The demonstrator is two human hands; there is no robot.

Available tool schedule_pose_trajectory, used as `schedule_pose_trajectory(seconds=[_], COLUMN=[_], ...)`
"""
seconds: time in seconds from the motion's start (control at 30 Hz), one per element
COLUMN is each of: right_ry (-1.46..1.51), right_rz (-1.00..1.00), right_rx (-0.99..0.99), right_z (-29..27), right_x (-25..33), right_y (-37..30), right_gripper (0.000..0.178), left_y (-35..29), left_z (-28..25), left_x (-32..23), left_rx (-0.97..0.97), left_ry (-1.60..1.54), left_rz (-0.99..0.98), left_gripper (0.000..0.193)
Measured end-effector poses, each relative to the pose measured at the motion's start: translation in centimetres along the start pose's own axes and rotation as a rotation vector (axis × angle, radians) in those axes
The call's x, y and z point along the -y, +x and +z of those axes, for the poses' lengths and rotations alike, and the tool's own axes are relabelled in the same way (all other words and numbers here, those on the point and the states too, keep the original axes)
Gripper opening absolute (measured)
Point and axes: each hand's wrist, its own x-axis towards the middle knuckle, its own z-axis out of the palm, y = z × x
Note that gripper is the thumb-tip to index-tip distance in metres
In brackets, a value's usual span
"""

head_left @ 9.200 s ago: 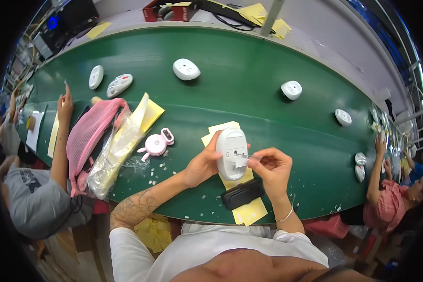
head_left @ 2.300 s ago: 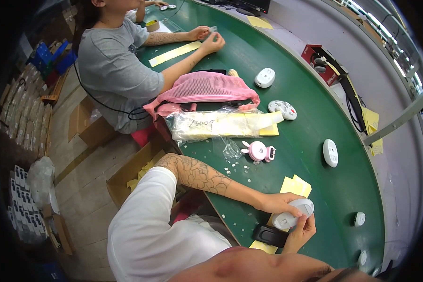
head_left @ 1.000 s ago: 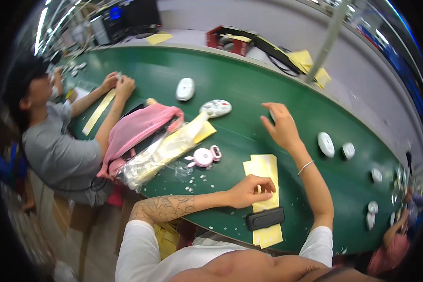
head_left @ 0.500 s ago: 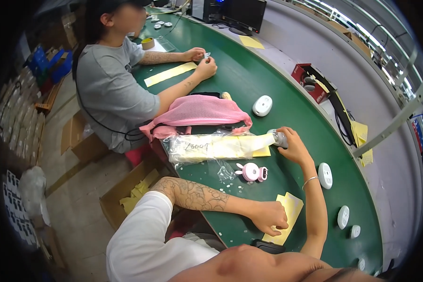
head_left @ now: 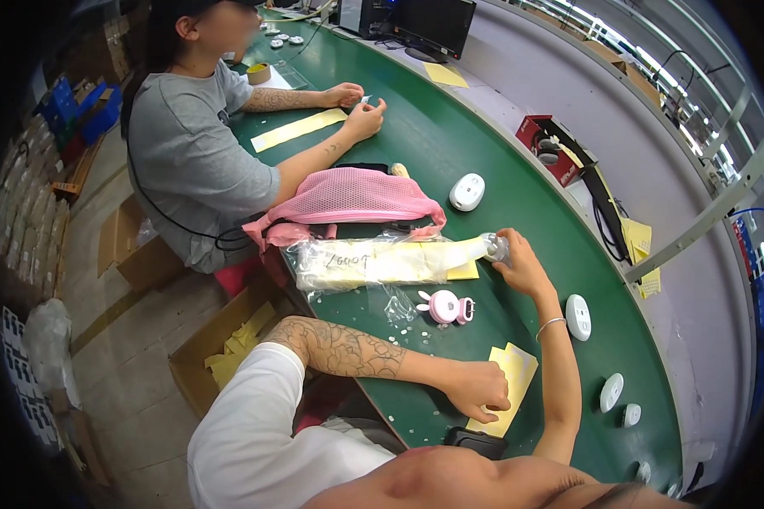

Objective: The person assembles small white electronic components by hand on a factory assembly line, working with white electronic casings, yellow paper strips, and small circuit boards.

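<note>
Below and right of the plastic-wrapped bundle (head_left: pixel 356 265), my left hand (head_left: pixel 478 390) curls over yellow sheets (head_left: pixel 515 366); whether it holds something, I cannot tell. At the bundle's right end, my right hand (head_left: pixel 523 265), free one second ago, now grasps a mouse (head_left: pixel 498 248), the piece in work.

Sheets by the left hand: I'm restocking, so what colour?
The sheets are yellow, best seen in the head view.

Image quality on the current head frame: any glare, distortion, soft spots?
Head view: glare whitens much of the plastic-wrapped yellow packet; head view: the green bench bows along its far edge from the fisheye, and the corners go black; head view: ceiling lights show as bright streaks at upper right; head view: the mouse at the right hand lacks clear detail, partly covered by fingers.
</note>
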Motion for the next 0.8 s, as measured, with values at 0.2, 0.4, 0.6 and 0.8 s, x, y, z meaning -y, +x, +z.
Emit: schedule_pose_trajectory(seconds=[0.2,0.4,0.6,0.8], right_ry=[0.108,0.833,1.511,1.484], right_rz=[0.145,0.33,0.509,0.569], right_rx=[-0.06,-0.085,-0.083,-0.151], right_z=[-2.3,-3.3,-2.9,-4.3], right_x=[1.7,1.7,5.6,7.3], right_y=[-3.6,-10.6,-16.1,-21.4], right_gripper=[0.042,0.05,0.062,0.059], left_y=[-0.2,-0.1,0.2,-0.4], left_z=[-0.2,0.0,-0.9,-0.4], left_x=[-0.2,-0.1,0.2,1.8], left_rx=[-0.008,-0.03,-0.053,-0.107], left_ry=[-0.036,-0.029,-0.204,-0.729], left_rz=[-0.052,-0.029,-0.132,-0.358], left_gripper=[0.026,0.027,0.024,0.032])
